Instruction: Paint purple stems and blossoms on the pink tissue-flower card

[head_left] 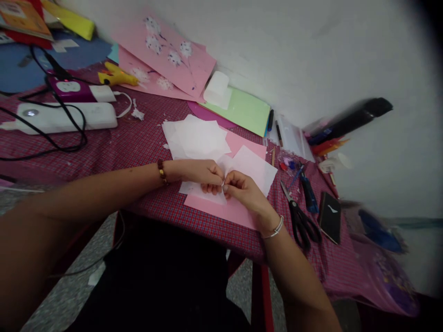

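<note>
My left hand and my right hand meet fingertip to fingertip over the papers near the table's front edge. Both are closed in a pinch on thin white paper, which hangs just below the fingers. The exact spot they grip is small and partly hidden. Beneath lies a pink sheet. Loose white sheets overlap on its far left side, and another white sheet reaches out to the right of my right hand.
Black-handled scissors, blue-handled pliers and a black notebook lie at the right. A yellow glue gun, a white power strip and cables occupy the left. Decorated pink sheets and green paper lean toward the wall.
</note>
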Action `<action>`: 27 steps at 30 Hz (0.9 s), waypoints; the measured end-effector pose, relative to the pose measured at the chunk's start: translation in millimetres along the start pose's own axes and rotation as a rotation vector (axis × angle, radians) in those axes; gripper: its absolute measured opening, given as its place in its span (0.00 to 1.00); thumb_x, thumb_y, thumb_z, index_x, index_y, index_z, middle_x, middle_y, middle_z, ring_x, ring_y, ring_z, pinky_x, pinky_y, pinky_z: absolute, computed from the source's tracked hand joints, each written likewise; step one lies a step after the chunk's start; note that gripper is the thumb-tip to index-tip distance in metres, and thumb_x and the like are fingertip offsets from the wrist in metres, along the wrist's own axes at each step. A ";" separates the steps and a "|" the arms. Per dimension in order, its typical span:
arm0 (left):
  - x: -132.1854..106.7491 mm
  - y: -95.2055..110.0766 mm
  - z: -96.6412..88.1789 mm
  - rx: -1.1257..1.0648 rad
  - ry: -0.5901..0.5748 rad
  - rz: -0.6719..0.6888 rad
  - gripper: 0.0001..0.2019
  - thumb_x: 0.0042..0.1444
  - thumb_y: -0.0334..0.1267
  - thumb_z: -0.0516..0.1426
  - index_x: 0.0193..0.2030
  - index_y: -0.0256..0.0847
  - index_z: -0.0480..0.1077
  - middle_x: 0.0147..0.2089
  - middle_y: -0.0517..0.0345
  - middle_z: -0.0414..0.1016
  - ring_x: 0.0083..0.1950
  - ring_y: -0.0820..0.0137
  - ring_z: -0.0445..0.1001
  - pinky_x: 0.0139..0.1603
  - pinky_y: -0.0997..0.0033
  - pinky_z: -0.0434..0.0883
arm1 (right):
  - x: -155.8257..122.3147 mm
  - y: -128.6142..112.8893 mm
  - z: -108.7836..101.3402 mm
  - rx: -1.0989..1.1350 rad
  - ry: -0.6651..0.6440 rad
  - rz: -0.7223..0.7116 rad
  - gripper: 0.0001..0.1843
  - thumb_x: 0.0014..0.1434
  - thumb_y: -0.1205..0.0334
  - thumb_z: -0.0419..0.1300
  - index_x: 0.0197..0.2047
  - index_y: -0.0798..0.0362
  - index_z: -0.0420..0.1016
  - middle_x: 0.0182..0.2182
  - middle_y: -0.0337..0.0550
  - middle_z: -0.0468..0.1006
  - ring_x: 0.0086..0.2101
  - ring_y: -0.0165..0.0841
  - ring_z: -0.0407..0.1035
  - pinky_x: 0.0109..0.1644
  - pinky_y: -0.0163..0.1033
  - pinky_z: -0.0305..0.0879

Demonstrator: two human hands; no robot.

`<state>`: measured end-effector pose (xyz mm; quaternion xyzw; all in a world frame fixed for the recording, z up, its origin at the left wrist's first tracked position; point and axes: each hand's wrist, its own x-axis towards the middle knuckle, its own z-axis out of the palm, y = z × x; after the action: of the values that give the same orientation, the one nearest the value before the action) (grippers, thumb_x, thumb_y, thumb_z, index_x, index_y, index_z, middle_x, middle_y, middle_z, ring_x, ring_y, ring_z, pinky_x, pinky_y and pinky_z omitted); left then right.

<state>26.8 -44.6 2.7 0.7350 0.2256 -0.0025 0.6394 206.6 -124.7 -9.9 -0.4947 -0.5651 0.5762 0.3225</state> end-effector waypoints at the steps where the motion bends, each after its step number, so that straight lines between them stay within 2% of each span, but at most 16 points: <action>1: 0.2 -1.2 -0.1 -0.006 -0.009 0.011 0.07 0.48 0.37 0.54 0.26 0.36 0.71 0.26 0.58 0.75 0.26 0.76 0.69 0.29 0.77 0.67 | 0.1 -0.4 0.1 -0.004 0.004 -0.004 0.09 0.51 0.60 0.62 0.30 0.52 0.65 0.22 0.33 0.69 0.24 0.25 0.64 0.29 0.34 0.64; 5: 1.2 -5.3 -0.5 -0.025 -0.039 0.059 0.06 0.47 0.37 0.56 0.27 0.36 0.71 0.26 0.58 0.75 0.26 0.75 0.69 0.29 0.77 0.67 | -0.3 -2.3 0.2 -0.010 0.011 -0.005 0.06 0.50 0.63 0.60 0.29 0.52 0.65 0.23 0.33 0.69 0.24 0.25 0.64 0.29 0.35 0.64; 11: 3.8 -5.5 2.7 -0.014 0.024 0.006 0.06 0.46 0.35 0.54 0.25 0.36 0.71 0.25 0.59 0.73 0.25 0.76 0.68 0.28 0.76 0.66 | -0.6 -2.7 -0.8 0.011 -0.018 0.009 0.04 0.50 0.65 0.58 0.31 0.51 0.66 0.23 0.33 0.71 0.24 0.26 0.65 0.31 0.36 0.64; 15: 3.9 -4.7 3.4 -0.010 0.056 -0.019 0.05 0.45 0.35 0.55 0.25 0.36 0.70 0.25 0.59 0.73 0.25 0.75 0.69 0.29 0.76 0.67 | 0.2 -1.3 -1.5 0.017 -0.023 -0.005 0.05 0.51 0.64 0.60 0.31 0.52 0.66 0.24 0.34 0.71 0.24 0.26 0.65 0.30 0.36 0.64; 19: 2.3 -3.6 3.5 -0.014 0.024 0.013 0.05 0.45 0.36 0.56 0.26 0.37 0.71 0.24 0.59 0.72 0.25 0.76 0.68 0.28 0.76 0.66 | 0.9 -0.4 -0.9 0.002 0.000 -0.008 0.06 0.50 0.63 0.61 0.31 0.52 0.65 0.23 0.33 0.70 0.23 0.25 0.64 0.29 0.35 0.63; 27: 4.0 -6.0 5.5 -0.051 0.094 -0.010 0.05 0.44 0.34 0.56 0.25 0.35 0.70 0.23 0.60 0.71 0.23 0.77 0.67 0.27 0.76 0.66 | -3.5 -4.1 -1.7 -0.001 -0.011 0.036 0.06 0.52 0.61 0.61 0.31 0.52 0.66 0.24 0.34 0.71 0.24 0.25 0.66 0.30 0.34 0.66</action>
<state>29.9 -48.0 -5.1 0.7166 0.2588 0.0346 0.6468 208.4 -126.8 -5.1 -0.5016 -0.5580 0.5845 0.3088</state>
